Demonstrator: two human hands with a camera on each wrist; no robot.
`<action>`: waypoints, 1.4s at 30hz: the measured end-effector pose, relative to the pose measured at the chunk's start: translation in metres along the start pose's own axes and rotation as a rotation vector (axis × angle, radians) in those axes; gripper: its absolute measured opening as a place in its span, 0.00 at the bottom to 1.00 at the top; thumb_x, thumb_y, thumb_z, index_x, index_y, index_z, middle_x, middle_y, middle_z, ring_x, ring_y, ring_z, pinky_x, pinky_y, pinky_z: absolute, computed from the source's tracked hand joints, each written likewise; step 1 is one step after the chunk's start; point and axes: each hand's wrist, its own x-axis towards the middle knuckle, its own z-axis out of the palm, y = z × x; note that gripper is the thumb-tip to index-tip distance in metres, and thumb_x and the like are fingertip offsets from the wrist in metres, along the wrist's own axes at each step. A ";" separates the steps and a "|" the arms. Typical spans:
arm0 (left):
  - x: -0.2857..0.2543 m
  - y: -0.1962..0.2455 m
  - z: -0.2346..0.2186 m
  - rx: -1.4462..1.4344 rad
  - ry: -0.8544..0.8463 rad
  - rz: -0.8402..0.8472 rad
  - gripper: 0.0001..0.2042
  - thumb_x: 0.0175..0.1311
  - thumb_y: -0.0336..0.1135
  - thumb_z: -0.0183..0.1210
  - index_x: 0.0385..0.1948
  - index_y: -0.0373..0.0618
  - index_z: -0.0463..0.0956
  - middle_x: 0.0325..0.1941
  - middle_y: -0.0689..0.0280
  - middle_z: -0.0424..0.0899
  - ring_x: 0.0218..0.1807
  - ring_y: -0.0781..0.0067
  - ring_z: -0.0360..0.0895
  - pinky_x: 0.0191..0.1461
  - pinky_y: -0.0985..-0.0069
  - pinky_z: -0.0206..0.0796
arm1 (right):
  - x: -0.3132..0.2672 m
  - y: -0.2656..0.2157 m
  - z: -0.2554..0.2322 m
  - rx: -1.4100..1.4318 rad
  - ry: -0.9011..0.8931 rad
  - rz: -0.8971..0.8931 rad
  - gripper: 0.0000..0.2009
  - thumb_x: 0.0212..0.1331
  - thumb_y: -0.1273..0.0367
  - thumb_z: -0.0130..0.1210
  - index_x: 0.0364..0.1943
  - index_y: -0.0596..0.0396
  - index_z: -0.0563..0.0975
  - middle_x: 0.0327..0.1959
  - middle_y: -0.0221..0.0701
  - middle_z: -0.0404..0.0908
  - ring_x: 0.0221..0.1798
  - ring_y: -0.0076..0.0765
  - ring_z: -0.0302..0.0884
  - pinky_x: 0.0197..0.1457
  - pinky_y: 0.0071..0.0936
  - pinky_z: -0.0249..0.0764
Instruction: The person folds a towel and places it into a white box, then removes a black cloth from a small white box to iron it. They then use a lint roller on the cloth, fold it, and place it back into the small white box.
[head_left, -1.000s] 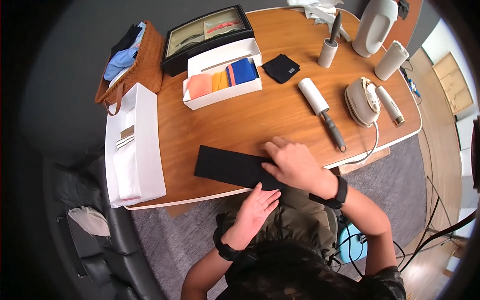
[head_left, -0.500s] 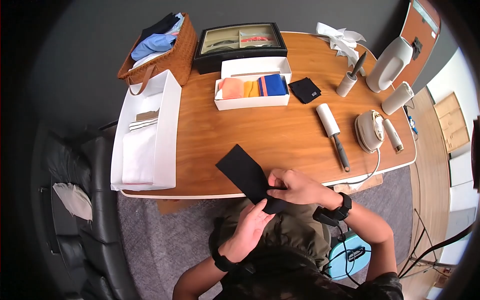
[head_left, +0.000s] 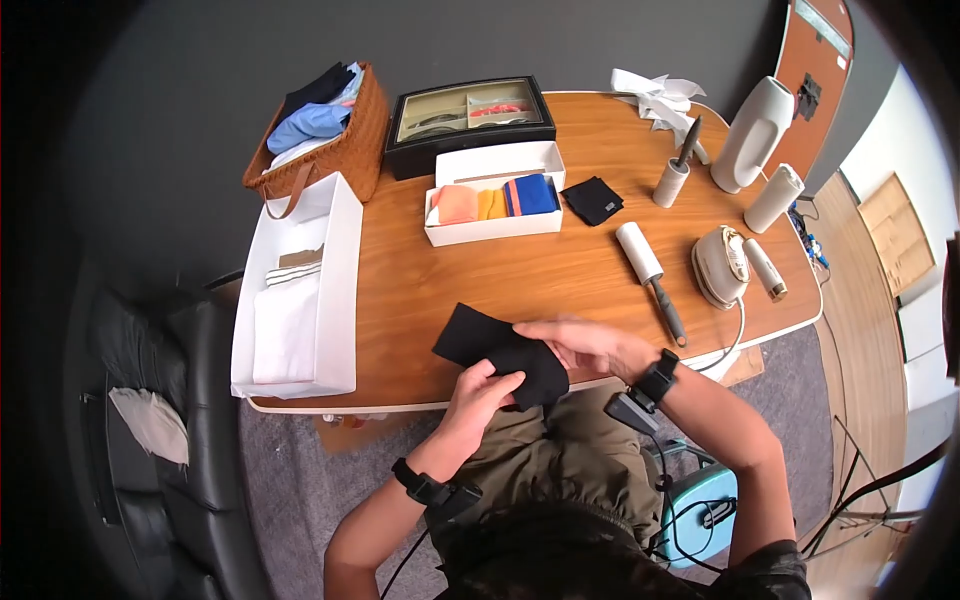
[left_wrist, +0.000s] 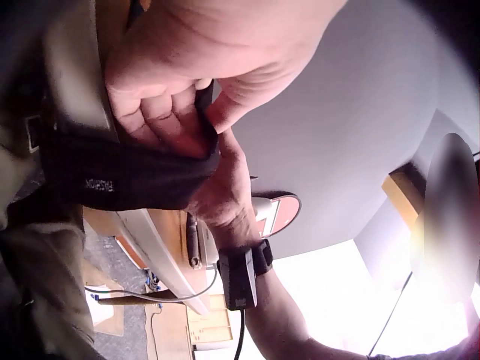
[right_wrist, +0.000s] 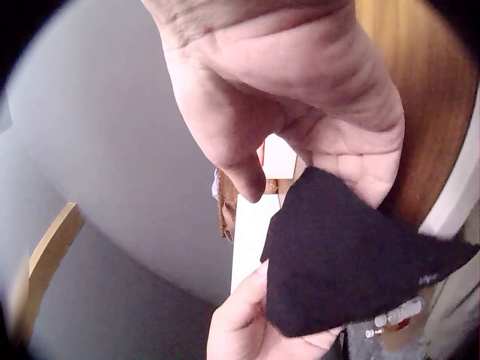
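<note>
A black folded cloth piece (head_left: 518, 358) is held in front of me at the table's near edge. Small white lettering shows on it in the left wrist view, along the dark band (left_wrist: 135, 176). My left hand (head_left: 470, 408) grips it from the near side, thumb on the front and fingers behind. My right hand (head_left: 590, 343) lies along its right side with fairly straight fingers. In the right wrist view the right thumb stands apart from the cloth, while the other fingers are at its upper edge and partly hidden by it.
A long white box (head_left: 342, 300) with folded white cloth stands left. Farther back are a white box (head_left: 490, 230) of colourful folded pieces, a black folded cloth (head_left: 594, 201), a black display case (head_left: 410, 157) and a wicker basket (head_left: 368, 130). Lint rollers (head_left: 640, 255) and a steamer (head_left: 715, 268) stand right.
The cloth lay flat as a long strip, then was lifted and tilted at the near edge; now it is shorter, folded over. The right hand has gone from gripping its near end to lying alongside.
</note>
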 end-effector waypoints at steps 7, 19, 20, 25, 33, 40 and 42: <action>0.016 -0.007 -0.017 0.123 0.043 -0.035 0.11 0.75 0.29 0.60 0.53 0.35 0.80 0.52 0.61 0.88 0.52 0.70 0.87 0.58 0.69 0.80 | 0.076 -0.011 -0.023 -0.089 -0.035 -0.183 0.29 0.69 0.72 0.60 0.73 0.62 0.67 0.46 0.35 0.89 0.42 0.21 0.87 0.42 0.20 0.84; 0.038 0.039 -0.034 0.135 0.201 0.230 0.18 0.72 0.18 0.51 0.58 0.38 0.84 0.50 0.62 0.90 0.45 0.78 0.87 0.48 0.80 0.79 | -0.041 -0.028 -0.009 -0.411 -0.131 -0.624 0.36 0.64 0.87 0.46 0.78 0.56 0.59 0.49 0.34 0.89 0.61 0.26 0.80 0.69 0.28 0.68; 0.041 0.039 -0.037 0.221 0.212 0.263 0.19 0.70 0.16 0.49 0.57 0.38 0.85 0.49 0.63 0.91 0.43 0.81 0.86 0.45 0.82 0.78 | -0.035 -0.018 -0.018 -0.470 0.027 -0.571 0.32 0.63 0.87 0.46 0.75 0.59 0.64 0.48 0.34 0.89 0.59 0.27 0.81 0.70 0.28 0.69; 0.052 0.045 -0.046 0.639 0.179 0.432 0.22 0.67 0.13 0.45 0.54 0.35 0.86 0.47 0.63 0.91 0.42 0.87 0.83 0.44 0.86 0.74 | 0.006 0.017 -0.032 -0.306 0.324 -0.633 0.15 0.68 0.77 0.57 0.57 0.61 0.76 0.45 0.27 0.82 0.48 0.19 0.78 0.55 0.19 0.75; 0.059 0.063 -0.060 0.766 0.357 0.440 0.23 0.68 0.13 0.44 0.57 0.38 0.85 0.47 0.65 0.89 0.41 0.83 0.83 0.44 0.83 0.77 | 0.024 0.021 0.025 -0.467 0.503 -0.634 0.07 0.66 0.73 0.60 0.45 0.58 0.78 0.37 0.33 0.82 0.39 0.29 0.82 0.45 0.30 0.79; 0.072 0.049 -0.101 0.545 0.490 0.378 0.19 0.73 0.19 0.46 0.57 0.41 0.84 0.42 0.66 0.89 0.35 0.82 0.82 0.33 0.82 0.73 | -0.001 0.042 0.051 -1.433 0.379 -1.112 0.17 0.62 0.63 0.65 0.53 0.51 0.79 0.47 0.35 0.77 0.48 0.44 0.80 0.52 0.41 0.80; 0.073 0.049 -0.103 0.533 0.469 0.349 0.20 0.74 0.19 0.45 0.58 0.43 0.83 0.44 0.65 0.89 0.38 0.80 0.84 0.36 0.80 0.77 | 0.003 0.049 0.048 -1.502 0.394 -1.100 0.16 0.62 0.65 0.64 0.54 0.51 0.80 0.51 0.35 0.77 0.49 0.44 0.79 0.53 0.40 0.80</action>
